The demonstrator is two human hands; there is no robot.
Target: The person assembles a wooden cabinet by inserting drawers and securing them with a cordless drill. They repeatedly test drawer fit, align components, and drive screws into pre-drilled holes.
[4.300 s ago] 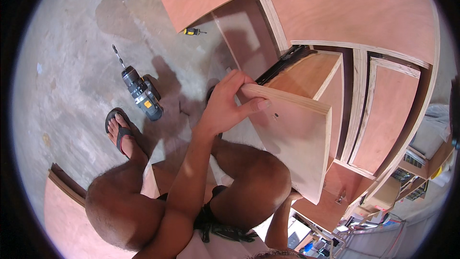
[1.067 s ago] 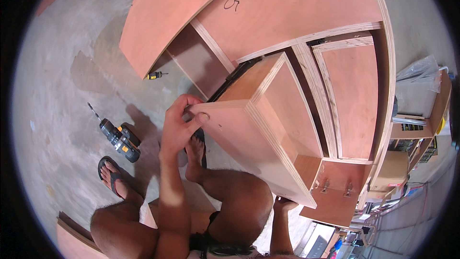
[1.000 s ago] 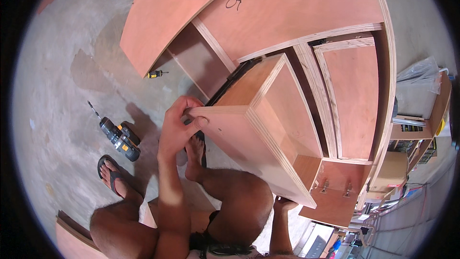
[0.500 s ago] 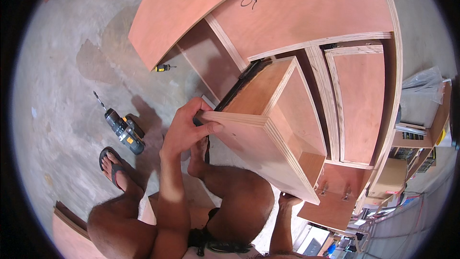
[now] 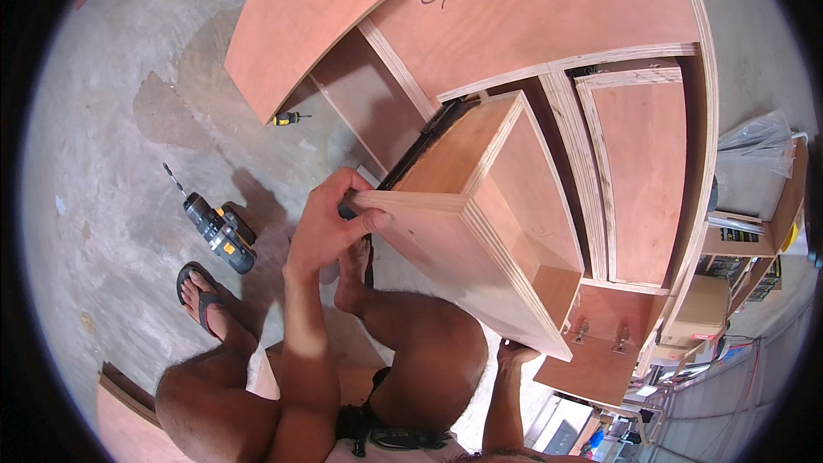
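Note:
A plywood drawer (image 5: 484, 244) sticks out of the reddish plywood cabinet (image 5: 583, 13), which lies in front of me. My left hand (image 5: 333, 221) grips the left end of the drawer front, with the thumb on its outer face and the fingers curled over the edge. At the opposite end, my right hand (image 5: 516, 355) is against the lower edge of the drawer front, its fingers largely hidden. A black drawer slide (image 5: 431, 144) runs along the drawer's left side into the cabinet. Beside this drawer, a second drawer (image 5: 639, 176) sits inside its opening.
On the concrete floor to the left lie a cordless drill (image 5: 220, 231) with a bit and a yellow-black screwdriver (image 5: 289, 118). A cabinet door (image 5: 591, 343) with metal hinges hangs at the lower right. Shelves with a cardboard box (image 5: 699, 309) stand beyond the cabinet.
The view has shifted slightly, so the cabinet and drawer appear a little further left and up. Both hands keep their places on the drawer; any drawer movement is too slight to tell.

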